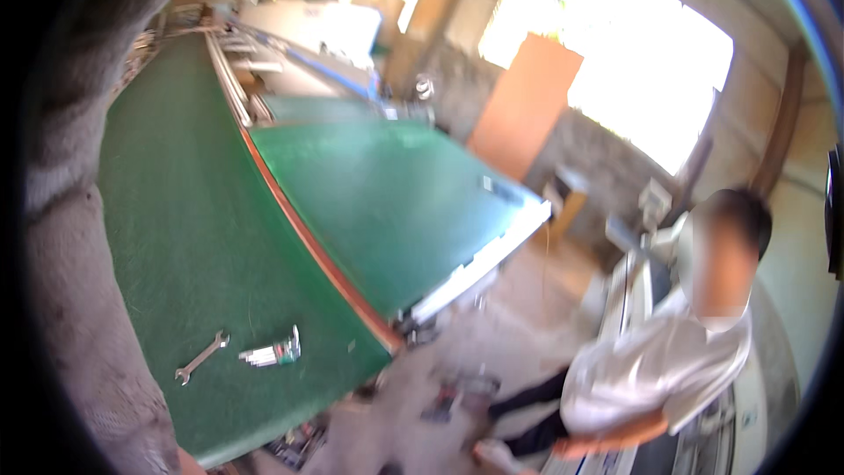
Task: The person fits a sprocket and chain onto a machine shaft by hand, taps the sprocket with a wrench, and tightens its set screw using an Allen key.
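Note:
Neither of my hands shows clearly. A blurred grey-brown shape, possibly a sleeve very close up, fills the left rim from top to bottom. On the near end of a long green belt surface lies an open-ended wrench, set at a slant. To its right is a set of hex keys in a dark holder, apart from the wrench. Nothing is seen touching either tool.
A second green surface adjoins on the right, behind a reddish-brown edge strip. A person in a white shirt stands at the right by machinery. An orange board leans below a bright window. Dark clutter lies under the belt's near end.

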